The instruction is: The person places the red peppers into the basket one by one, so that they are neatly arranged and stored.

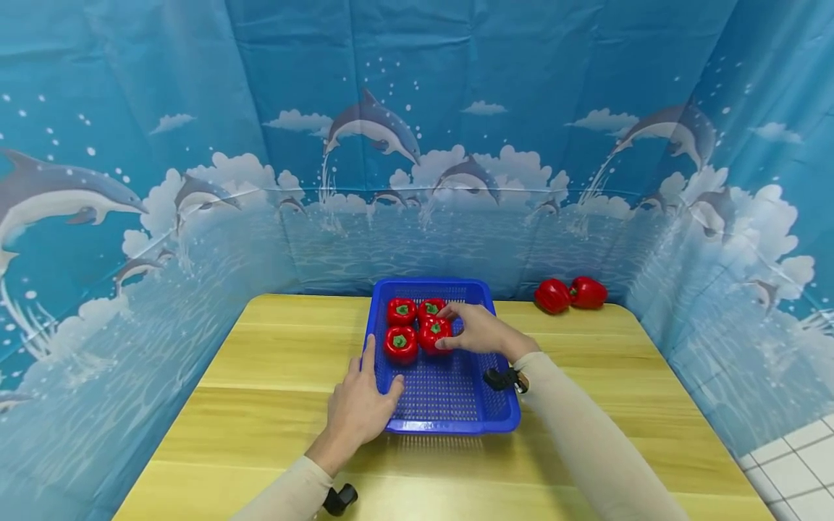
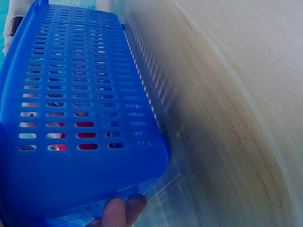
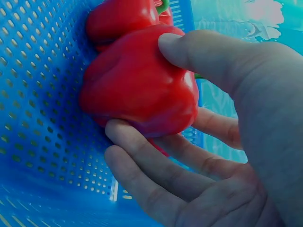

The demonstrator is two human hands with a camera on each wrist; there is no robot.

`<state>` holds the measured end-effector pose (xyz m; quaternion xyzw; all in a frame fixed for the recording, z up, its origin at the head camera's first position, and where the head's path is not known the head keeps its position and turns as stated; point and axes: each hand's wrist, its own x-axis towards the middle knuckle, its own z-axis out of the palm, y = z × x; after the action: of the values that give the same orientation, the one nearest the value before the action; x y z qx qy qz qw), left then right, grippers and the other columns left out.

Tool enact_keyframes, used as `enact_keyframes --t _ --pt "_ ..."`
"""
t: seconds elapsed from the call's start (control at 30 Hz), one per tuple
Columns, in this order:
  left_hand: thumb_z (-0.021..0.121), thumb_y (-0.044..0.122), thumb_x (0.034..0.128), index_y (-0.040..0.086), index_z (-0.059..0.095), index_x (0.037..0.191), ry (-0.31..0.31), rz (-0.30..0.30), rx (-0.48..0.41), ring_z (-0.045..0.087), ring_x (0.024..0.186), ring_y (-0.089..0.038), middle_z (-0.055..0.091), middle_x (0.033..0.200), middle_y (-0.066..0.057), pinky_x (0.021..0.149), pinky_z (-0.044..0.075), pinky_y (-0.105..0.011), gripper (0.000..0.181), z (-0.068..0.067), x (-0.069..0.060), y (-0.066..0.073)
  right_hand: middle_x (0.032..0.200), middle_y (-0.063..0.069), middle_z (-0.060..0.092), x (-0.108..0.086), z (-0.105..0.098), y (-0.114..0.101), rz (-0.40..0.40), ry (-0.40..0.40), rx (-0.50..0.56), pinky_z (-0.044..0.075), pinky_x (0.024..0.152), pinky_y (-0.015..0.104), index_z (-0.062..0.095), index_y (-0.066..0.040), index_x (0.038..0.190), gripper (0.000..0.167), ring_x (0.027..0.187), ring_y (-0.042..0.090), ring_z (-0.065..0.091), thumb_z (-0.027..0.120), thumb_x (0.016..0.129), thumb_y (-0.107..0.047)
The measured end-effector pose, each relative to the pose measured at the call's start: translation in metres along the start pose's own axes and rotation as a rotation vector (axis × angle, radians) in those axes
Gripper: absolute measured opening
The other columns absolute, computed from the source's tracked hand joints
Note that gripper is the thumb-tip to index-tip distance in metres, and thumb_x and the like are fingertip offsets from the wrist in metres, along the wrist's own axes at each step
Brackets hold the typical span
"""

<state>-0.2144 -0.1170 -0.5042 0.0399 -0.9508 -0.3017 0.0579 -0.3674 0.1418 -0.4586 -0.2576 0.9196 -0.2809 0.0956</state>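
Note:
A blue perforated plastic basket stands on the table, with several red bell peppers grouped upright in its far left part, green stems up. My right hand reaches in over the right rim and holds the nearer right bell pepper. In the right wrist view its thumb lies on one side of this pepper, with fingers on the other side. At the basket's left side, my left hand grips the wall, thumb over the rim and fingers outside. Its fingertips show by the basket's outer wall in the left wrist view.
Two more red bell peppers lie side by side at the table's back right. The wooden table reaches a blue curtain with dolphins at its back and sides. White tiles show at lower right.

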Motion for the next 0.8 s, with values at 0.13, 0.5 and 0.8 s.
enact_keyframes --t 0.13,0.5,0.8 --pt "0.074 0.054 0.1086 0.019 0.022 0.189 0.001 -0.005 0.000 0.080 0.113 -0.055 0.057 0.171 -0.028 0.099 0.068 -0.069 0.102 0.0005 -0.0021 -0.0018 0.153 0.017 0.075 0.0012 0.0028 -0.0010 -0.004 -0.017 -0.014 0.059 0.123 0.064 0.069 -0.010 0.155 0.065 0.146 0.040 0.069 0.092 0.102 -0.039" --pt "0.074 0.053 0.1089 0.018 0.022 0.188 0.009 0.009 0.005 0.080 0.111 -0.053 0.059 0.168 -0.029 0.097 0.068 -0.069 0.101 -0.0037 0.0010 -0.0014 0.150 0.018 0.077 0.0044 0.0046 -0.0007 -0.004 -0.013 -0.044 0.059 0.123 0.062 0.070 -0.009 0.154 0.064 0.144 0.039 0.071 0.092 0.102 -0.038" --pt "0.074 0.053 0.1088 0.019 0.022 0.188 0.000 0.002 0.004 0.079 0.112 -0.053 0.059 0.168 -0.029 0.097 0.067 -0.070 0.101 -0.0012 0.0014 -0.0012 0.152 0.018 0.076 0.0003 0.0057 0.0010 -0.008 -0.014 -0.025 0.060 0.122 0.063 0.068 -0.009 0.156 0.066 0.144 0.040 0.072 0.093 0.101 -0.038"
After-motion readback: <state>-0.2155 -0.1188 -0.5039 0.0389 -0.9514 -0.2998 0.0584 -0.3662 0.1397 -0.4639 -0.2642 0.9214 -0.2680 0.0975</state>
